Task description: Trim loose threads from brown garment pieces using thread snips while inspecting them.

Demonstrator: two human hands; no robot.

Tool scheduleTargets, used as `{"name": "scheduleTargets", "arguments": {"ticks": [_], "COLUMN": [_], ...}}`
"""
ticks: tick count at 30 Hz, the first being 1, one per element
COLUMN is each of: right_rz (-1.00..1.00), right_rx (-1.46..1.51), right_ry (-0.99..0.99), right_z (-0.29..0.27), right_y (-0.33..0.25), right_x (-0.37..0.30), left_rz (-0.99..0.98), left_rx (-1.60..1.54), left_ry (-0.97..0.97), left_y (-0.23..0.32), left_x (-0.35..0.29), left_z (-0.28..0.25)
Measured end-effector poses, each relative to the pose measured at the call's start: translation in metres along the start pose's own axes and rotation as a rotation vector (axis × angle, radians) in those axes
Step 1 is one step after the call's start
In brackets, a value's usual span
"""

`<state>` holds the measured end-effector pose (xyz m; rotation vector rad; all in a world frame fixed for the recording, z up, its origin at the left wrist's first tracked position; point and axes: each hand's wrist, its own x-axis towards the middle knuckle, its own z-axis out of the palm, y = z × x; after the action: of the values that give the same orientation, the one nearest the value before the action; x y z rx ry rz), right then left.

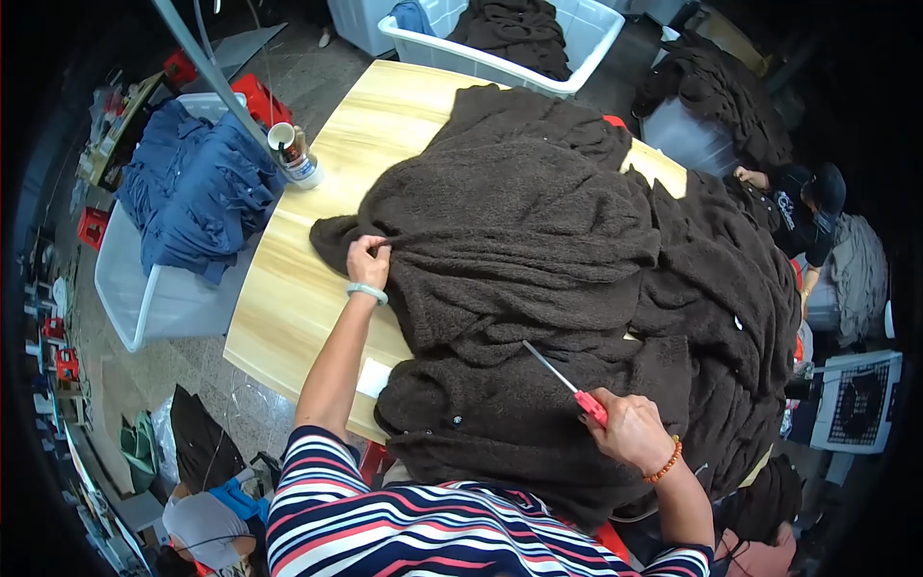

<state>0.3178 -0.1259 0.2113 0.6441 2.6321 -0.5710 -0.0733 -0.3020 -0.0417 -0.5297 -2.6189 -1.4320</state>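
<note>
The dark brown fuzzy fleece garment (519,240) lay spread on top of a heap of the same dark brown fleece pieces (711,317) that covered most of the pale wooden table (288,298). Its pile looked thick and nubbly, w/ deep folds running across the middle and one sleeve-like flap trailing toward the table's left side.

The left hand (368,262) had fingers pinched together on a fold of that garment near its left edge (a pale bangle sat on the wrist). The right hand (630,430) was closed round the red handles of a pair of thin-bladed scissors (562,380), blades together and pointing up-left over the fleece; a bead bracelet ringed that wrist.

Counts: 2 hands of the wearer, 1 pair of scissors, 1 table, 1 small white card (373,378) at the table's near edge just beside the fleece. Separate fleece pieces in the heap couldn't be counted, too tangled. 1 white plastic bin (596,43) beyond the far edge held more dark fleece, another pale bin (144,308) on the left held blue cloth (197,188), and 1 spool-like can (293,154) stood near the table's far-left corner.

Open room: bare wood showed only along the left strip and far-left corner. The heap overhung the right and near edges. Another person (803,207) in dark clothes worked at right, well apart.
</note>
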Motion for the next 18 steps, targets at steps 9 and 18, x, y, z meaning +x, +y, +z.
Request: {"name": "scheduleTargets", "arguments": {"ticks": [9, 18], "right_rz": [-0.281, -0.252], "right_rx": [0.081, 1.601], "right_ry": [-0.009, 0.281], "right_z": [0.021, -0.006], "right_y": [-0.025, 0.056], "right_x": [0.052, 0.062], "left_rz": [0.843, 0.917], "left_rx": [-0.543, -0.76], "left_ry": [-0.57, -0.63], "left_y": [0.345, 0.414], "left_x": [-0.021, -0.098], "left_z": [-0.141, -0.223]}}
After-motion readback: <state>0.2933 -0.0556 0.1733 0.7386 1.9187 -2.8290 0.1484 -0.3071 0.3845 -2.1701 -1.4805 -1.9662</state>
